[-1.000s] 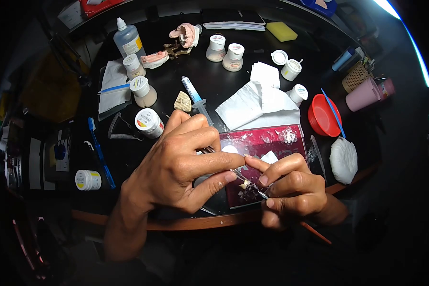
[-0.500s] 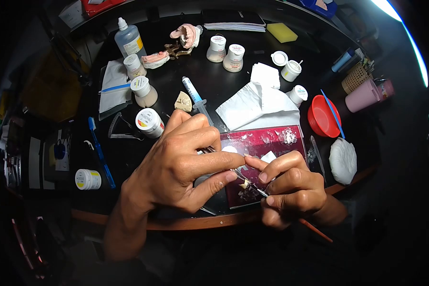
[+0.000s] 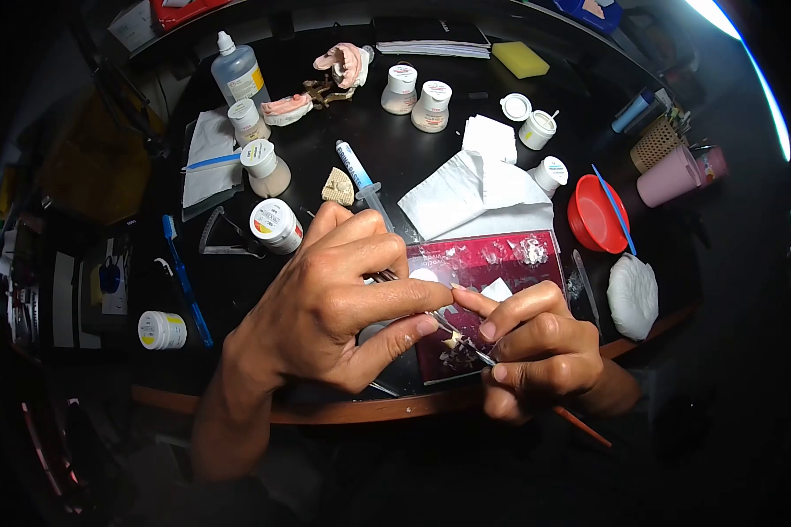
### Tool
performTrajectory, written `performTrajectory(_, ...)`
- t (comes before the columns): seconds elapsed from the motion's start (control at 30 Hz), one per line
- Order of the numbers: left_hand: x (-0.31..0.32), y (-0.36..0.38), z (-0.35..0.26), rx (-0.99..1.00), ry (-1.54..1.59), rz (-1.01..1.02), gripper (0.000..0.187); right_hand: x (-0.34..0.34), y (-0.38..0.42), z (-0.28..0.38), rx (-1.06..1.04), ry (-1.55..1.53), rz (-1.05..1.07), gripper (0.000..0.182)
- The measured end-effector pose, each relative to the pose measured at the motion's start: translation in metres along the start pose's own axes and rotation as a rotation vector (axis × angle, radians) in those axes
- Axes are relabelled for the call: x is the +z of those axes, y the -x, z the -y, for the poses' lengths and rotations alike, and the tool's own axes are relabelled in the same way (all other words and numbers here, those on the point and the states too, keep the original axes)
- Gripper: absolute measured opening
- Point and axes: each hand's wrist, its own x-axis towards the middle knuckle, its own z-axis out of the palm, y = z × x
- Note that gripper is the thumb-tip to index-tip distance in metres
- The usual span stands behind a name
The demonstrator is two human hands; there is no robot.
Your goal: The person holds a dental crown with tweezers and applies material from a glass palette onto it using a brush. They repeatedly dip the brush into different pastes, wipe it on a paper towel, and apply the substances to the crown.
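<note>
My left hand pinches thin metal tweezers, whose tips hold a small cream-coloured tooth-like piece. My right hand is closed round a thin brush-like tool with a reddish-brown handle and a metal front part. That tool's tip is at or very near the small piece; whether they touch is too small to tell. Both index fingertips meet or nearly meet above the piece. Under the hands lies a dark red slab with smears of white material.
Folded white tissue lies behind the slab. To the right are a red bowl and a white round pad. Jars, a syringe and dental models stand or lie farther back. A blue toothbrush is at left.
The small piece and the right-hand tool's tip have shifted very slightly. Both hands keep nearly the same pose and grip.
</note>
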Motion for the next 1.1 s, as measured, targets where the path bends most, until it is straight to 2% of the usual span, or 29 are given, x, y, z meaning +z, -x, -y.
performTrajectory(0.6,0.0,0.0,0.0,-0.009,0.009,0.003,0.028,0.0,0.001,0.0,-0.01,-0.003,0.007,0.018)
performTrajectory(0.8,-0.001,0.0,0.0,-0.02,-0.001,0.025,0.028,-0.002,0.0,0.0,0.026,-0.022,-0.008,0.017)
performTrajectory(0.87,0.0,0.001,0.0,-0.027,0.001,0.027,0.028,-0.008,-0.004,0.005,0.125,-0.064,0.044,0.021)
performTrajectory(1.1,0.003,0.002,0.002,-0.043,0.009,0.018,0.027,-0.007,0.001,-0.007,0.155,-0.202,-0.066,0.013)
